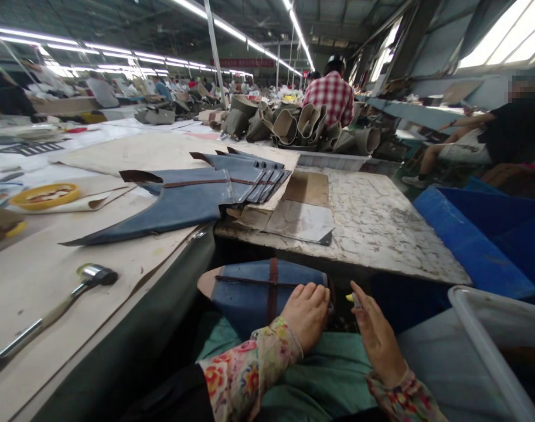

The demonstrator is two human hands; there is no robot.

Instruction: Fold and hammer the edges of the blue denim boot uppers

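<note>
Between the left hand (306, 316) and the right hand (379, 337) there is a narrow open gap. The grey bin (443, 346) stands close beside the right hand and limits movement outward. Forward, a hand could pass over the worn bench (381, 217); the blue crate (449, 211) bounds it at right, the stacked blue pieces (188, 202) at left, and the boot shafts (289, 126) behind.

- I sit in a factory-like workshop: long strip lights (232, 29) line the hall.
- My bench has a hammer (58, 310) and stacked, stitched blue pieces (192, 205).
- Beyond, olive pieces (289, 128) heap up near a worker in checks (329, 94).
</note>
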